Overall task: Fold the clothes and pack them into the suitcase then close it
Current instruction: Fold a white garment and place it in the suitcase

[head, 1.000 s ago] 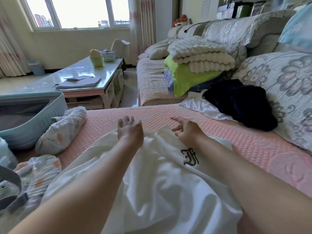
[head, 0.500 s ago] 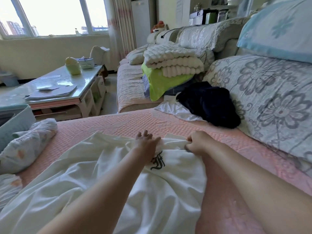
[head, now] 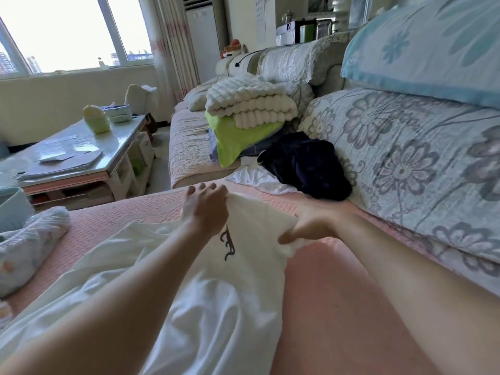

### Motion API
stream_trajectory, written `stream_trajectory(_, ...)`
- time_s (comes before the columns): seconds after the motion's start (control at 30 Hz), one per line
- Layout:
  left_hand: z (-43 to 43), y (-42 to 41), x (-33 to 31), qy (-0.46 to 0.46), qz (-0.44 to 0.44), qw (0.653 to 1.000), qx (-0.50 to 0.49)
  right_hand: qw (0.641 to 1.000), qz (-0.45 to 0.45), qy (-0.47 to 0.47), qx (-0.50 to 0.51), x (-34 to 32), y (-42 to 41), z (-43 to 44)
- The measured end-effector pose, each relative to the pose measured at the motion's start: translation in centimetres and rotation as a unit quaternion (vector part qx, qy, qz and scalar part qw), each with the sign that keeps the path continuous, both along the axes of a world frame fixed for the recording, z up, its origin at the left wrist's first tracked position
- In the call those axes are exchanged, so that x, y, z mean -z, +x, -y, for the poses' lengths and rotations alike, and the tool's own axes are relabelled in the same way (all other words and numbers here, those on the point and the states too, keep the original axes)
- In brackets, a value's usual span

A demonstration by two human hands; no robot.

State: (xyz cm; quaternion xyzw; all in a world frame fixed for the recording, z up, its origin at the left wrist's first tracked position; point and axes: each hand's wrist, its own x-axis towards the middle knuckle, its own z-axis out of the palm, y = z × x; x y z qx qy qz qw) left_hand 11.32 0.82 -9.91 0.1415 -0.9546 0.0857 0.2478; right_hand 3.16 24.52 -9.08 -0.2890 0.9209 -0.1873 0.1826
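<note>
White shirt (head: 221,280) lies on pink sofa cover (head: 319,307), lower centre of frame. Left hand (head: 205,209) fingers curled round its far edge, right hand (head: 311,226) fingers pinching the edge alongside. Teal suitcase (head: 12,209) at left edge; dark garment (head: 305,163) centre right.

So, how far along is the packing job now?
Looks done: one floral bundle lies rolled on the pink cover beside the suitcase, not inside it. In hand: the left hand and right hand both grip the far edge of the white shirt, not yet folded. Left: the dark garment and white cloth by the sofa back, then packing and closing; only a suitcase corner shows.
</note>
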Motion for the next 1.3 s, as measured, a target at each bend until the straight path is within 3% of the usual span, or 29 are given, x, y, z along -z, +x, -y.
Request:
stream_trajectory(0.03,0.0,0.0,-0.5,0.016,-0.005,1.000,-0.022,0.995,0.050,-0.087,0.003,-0.3,0.1,-0.4)
stream_trajectory(0.1,-0.1,-0.2,-1.2,0.020,-0.023,0.997,-0.065,0.948,0.176,-0.263,0.010,-1.6,0.7,-1.0)
stream_trajectory(0.17,-0.9,-0.4,-2.0,0.008,-0.037,0.995,-0.090,0.917,0.169,-0.356,0.057,-3.2,0.6,-1.5)
stream_trajectory(0.2,-1.7,-0.6,-2.3,0.013,-0.042,0.995,-0.088,0.925,0.112,-0.352,0.085,-3.8,0.5,-1.7)
stream_trajectory(0.27,-3.5,-0.8,-2.8,0.077,-0.039,0.994,-0.071,0.964,-0.083,-0.217,0.127,-4.1,-0.2,-2.3)
stream_trajectory(0.33,-5.4,-1.1,-2.5,0.180,-0.006,0.982,-0.054,0.947,-0.276,-0.032,0.163,-3.0,-0.2,-2.6)
stream_trajectory(0.43,-7.5,-0.9,0.0,0.296,0.042,0.954,0.023,0.904,-0.403,0.071,0.121,-0.2,-0.4,-2.4)
stream_trajectory(0.53,-8.2,-0.1,3.6,0.289,0.192,0.935,0.070,0.872,-0.478,0.103,0.032,1.9,0.0,-2.2)
stream_trajectory(0.6,-8.1,0.7,5.8,0.216,0.324,0.919,0.059,0.897,-0.432,0.064,-0.061,2.7,1.1,-2.1)
stream_trajectory(0.63,-8.0,1.0,6.7,0.186,0.367,0.910,0.056,0.931,-0.350,0.045,-0.094,3.3,1.7,-1.9)
stream_trajectory(0.7,-8.0,1.7,7.6,0.176,0.380,0.907,0.049,0.979,-0.157,0.076,-0.109,4.4,3.0,-1.8)
stream_trajectory(0.73,-8.1,2.2,7.5,0.191,0.358,0.913,0.043,0.979,-0.112,0.131,-0.109,5.0,3.3,-1.7)
stream_trajectory(0.8,-8.2,3.3,7.0,0.205,0.313,0.926,0.047,0.967,-0.106,0.207,-0.104,5.8,3.6,-1.7)
stream_trajectory(0.93,-8.0,6.7,5.9,0.208,0.259,0.939,0.095,0.961,-0.132,0.230,-0.076,4.6,4.6,-1.5)
stream_trajectory(1.07,-8.4,11.2,4.5,0.167,0.157,0.960,0.159,0.962,-0.178,0.181,-0.102,3.2,8.2,-1.2)
stream_trajectory(1.17,-9.1,15.3,3.0,0.173,0.109,0.956,0.211,0.966,-0.196,0.117,-0.122,0.8,12.5,-0.5)
stream_trajectory(1.3,-9.8,21.4,1.3,0.180,0.124,0.945,0.244,0.979,-0.105,0.095,-0.144,-0.9,18.1,-0.6)
